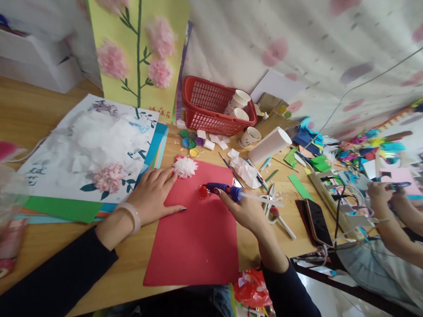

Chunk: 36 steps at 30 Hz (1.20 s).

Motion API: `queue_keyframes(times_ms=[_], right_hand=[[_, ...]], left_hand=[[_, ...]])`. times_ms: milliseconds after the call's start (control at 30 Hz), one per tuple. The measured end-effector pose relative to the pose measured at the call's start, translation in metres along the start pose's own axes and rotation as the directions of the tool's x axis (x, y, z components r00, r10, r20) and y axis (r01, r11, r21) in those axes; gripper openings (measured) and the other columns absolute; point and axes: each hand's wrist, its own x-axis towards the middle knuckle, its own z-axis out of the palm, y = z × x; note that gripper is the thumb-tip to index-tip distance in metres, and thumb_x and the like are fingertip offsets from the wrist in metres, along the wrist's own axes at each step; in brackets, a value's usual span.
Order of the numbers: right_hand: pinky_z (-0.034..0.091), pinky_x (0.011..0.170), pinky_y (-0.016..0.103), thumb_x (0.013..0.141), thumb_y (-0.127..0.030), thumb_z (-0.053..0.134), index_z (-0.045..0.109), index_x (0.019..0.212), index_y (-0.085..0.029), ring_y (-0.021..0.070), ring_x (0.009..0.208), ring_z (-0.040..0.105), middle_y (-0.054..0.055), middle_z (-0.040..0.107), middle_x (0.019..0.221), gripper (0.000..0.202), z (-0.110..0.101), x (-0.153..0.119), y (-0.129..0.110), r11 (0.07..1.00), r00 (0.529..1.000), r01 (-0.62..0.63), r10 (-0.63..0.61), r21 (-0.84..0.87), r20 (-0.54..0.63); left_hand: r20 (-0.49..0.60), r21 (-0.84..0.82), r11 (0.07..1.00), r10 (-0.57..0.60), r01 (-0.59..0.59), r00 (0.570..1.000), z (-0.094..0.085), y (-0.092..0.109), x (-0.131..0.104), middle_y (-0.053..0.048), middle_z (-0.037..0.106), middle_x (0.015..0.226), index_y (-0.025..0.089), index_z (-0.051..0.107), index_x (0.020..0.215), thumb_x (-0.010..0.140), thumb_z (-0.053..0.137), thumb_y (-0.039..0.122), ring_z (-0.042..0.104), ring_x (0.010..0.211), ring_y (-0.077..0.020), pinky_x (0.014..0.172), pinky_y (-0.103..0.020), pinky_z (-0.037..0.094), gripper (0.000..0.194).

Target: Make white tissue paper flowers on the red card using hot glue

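A red sheet of paper (pixel 199 244) lies on the wooden table, with a white paper flower (pixel 185 167) near its top left corner. My left hand (pixel 154 195) rests flat with fingers spread, the fingertips beside the flower and the thumb on the red sheet's left part. My right hand (pixel 246 208) grips a blue glue gun (pixel 224 190), its nozzle pointing left over the upper middle of the sheet. A shiny red round patch (pixel 204 192) is at the nozzle's tip. A clear glue stick juts out behind the gun.
Left, cotton and a pink flower lie on white paper (pixel 63 178). Behind stand a yellow flower picture (pixel 121 86) and a red basket (pixel 215 101) with paper cups. Scissors (pixel 270 200), a phone (pixel 318 221) and a power strip (pixel 337 204) lie right. Another person's hands (pixel 381 193) show far right.
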Motion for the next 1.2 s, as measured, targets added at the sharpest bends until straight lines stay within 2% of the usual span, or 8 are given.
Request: queue_keyframes(times_ms=[133, 200, 333, 567, 800, 933, 1200], right_hand=[[0.023, 0.044, 0.025, 0.089, -0.057, 0.047, 0.055, 0.056, -0.020, 0.0099, 0.042, 0.038, -0.002, 0.045, 0.046, 0.051, -0.003, -0.001, -0.003, 0.996, 0.999, -0.008, 0.005, 0.084, 0.038], [0.023, 0.044, 0.026, 0.089, -0.059, 0.046, 0.056, 0.056, -0.019, 0.0101, 0.043, 0.038, -0.002, 0.046, 0.046, 0.053, -0.002, -0.002, -0.004, 0.994, 0.998, -0.012, 0.005, 0.107, 0.065], [0.020, 0.044, 0.026, 0.088, -0.063, 0.043, 0.049, 0.050, -0.020, 0.0101, 0.041, 0.035, -0.002, 0.040, 0.043, 0.058, 0.003, -0.001, -0.003, 0.999, 0.998, -0.030, 0.027, 0.043, 0.056], [0.020, 0.045, 0.027, 0.088, -0.063, 0.043, 0.044, 0.052, -0.021, 0.0107, 0.042, 0.035, -0.002, 0.040, 0.045, 0.055, 0.001, 0.002, 0.002, 0.998, 0.999, -0.054, 0.054, -0.023, 0.003], [0.023, 0.045, 0.027, 0.088, -0.065, 0.040, 0.054, 0.056, -0.021, 0.0138, 0.044, 0.044, 0.000, 0.046, 0.047, 0.056, -0.002, 0.001, 0.006, 0.991, 0.994, -0.107, 0.107, -0.084, -0.009], [0.028, 0.047, 0.026, 0.089, -0.061, 0.044, 0.062, 0.064, -0.020, 0.0149, 0.048, 0.049, 0.001, 0.052, 0.050, 0.050, -0.006, -0.002, 0.009, 0.997, 0.997, -0.078, 0.078, -0.015, 0.001], [0.033, 0.048, 0.026, 0.088, -0.060, 0.046, 0.061, 0.058, -0.020, 0.0138, 0.047, 0.050, 0.001, 0.055, 0.049, 0.052, -0.008, -0.003, 0.011, 0.991, 0.995, -0.101, 0.100, 0.093, 0.020]], left_hand=[[0.013, 0.047, 0.999, 0.008, -0.009, 1.000, -0.001, 0.000, 0.000, -0.021, 0.051, 0.139, 0.006, 0.052, 0.134, 0.079, 0.053, 0.070, 0.043, 0.127, -0.0371, 0.109, -0.048, 0.027, 0.084], [0.017, 0.046, 0.999, 0.004, -0.004, 1.000, -0.001, 0.001, 0.000, -0.021, 0.051, 0.139, 0.007, 0.052, 0.134, 0.079, 0.054, 0.069, 0.042, 0.127, -0.0368, 0.110, -0.047, 0.026, 0.083], [0.024, 0.048, 0.999, 0.003, -0.004, 1.000, -0.001, 0.001, 0.000, -0.021, 0.050, 0.139, 0.007, 0.052, 0.134, 0.079, 0.053, 0.070, 0.042, 0.128, -0.0366, 0.110, -0.047, 0.026, 0.083], [0.015, 0.029, 1.000, 0.004, -0.004, 1.000, -0.001, 0.000, 0.000, -0.021, 0.050, 0.139, 0.007, 0.051, 0.134, 0.080, 0.051, 0.071, 0.042, 0.128, -0.0369, 0.109, -0.048, 0.027, 0.084], [-0.002, 0.042, 0.999, 0.012, -0.012, 1.000, 0.001, -0.001, 0.000, -0.021, 0.051, 0.139, 0.007, 0.051, 0.134, 0.080, 0.050, 0.072, 0.042, 0.127, -0.0363, 0.110, -0.047, 0.026, 0.085], [0.008, 0.055, 0.998, 0.011, -0.012, 1.000, 0.000, 0.000, 0.000, -0.021, 0.051, 0.139, 0.006, 0.051, 0.135, 0.079, 0.050, 0.073, 0.042, 0.127, -0.0367, 0.109, -0.048, 0.027, 0.086], [0.007, 0.050, 0.999, 0.011, -0.011, 1.000, 0.001, -0.001, 0.000, -0.021, 0.051, 0.139, 0.006, 0.053, 0.133, 0.079, 0.052, 0.073, 0.043, 0.127, -0.0375, 0.109, -0.048, 0.028, 0.086]])
